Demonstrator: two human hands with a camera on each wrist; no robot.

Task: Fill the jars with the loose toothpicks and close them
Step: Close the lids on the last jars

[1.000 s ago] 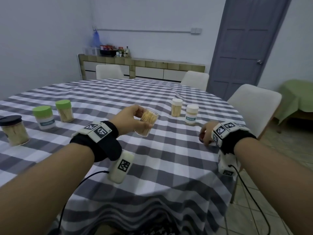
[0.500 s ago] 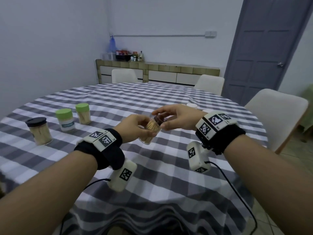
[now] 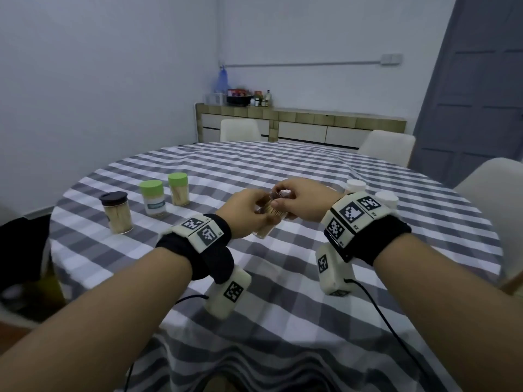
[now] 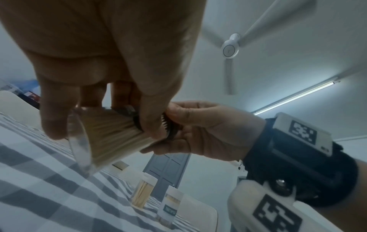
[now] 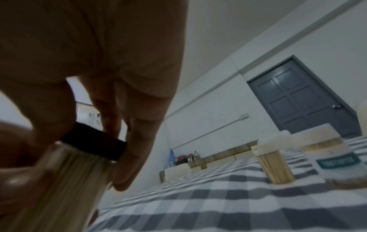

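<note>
A home dining room. A round counter (image 3: 283, 171) under a grey-and-white checked cloth fills the middle of the head view, with white moulded chairs (image 3: 240, 130) drawn up along its far and right edges. Behind them, across the upper centre, a low tiled sideboard with white drawers (image 3: 311, 131) carries bottles and jars of condiments (image 3: 260, 99) at its left end. A grey panelled door (image 3: 475, 108) stands at upper right, and a white ceiling fan (image 4: 230, 50) hangs overhead.

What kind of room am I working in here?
Likely a home dining room: a round table under a checked cloth, white chairs around it, a low sideboard with bottles along the far wall, and a ceiling fan overhead.
</note>
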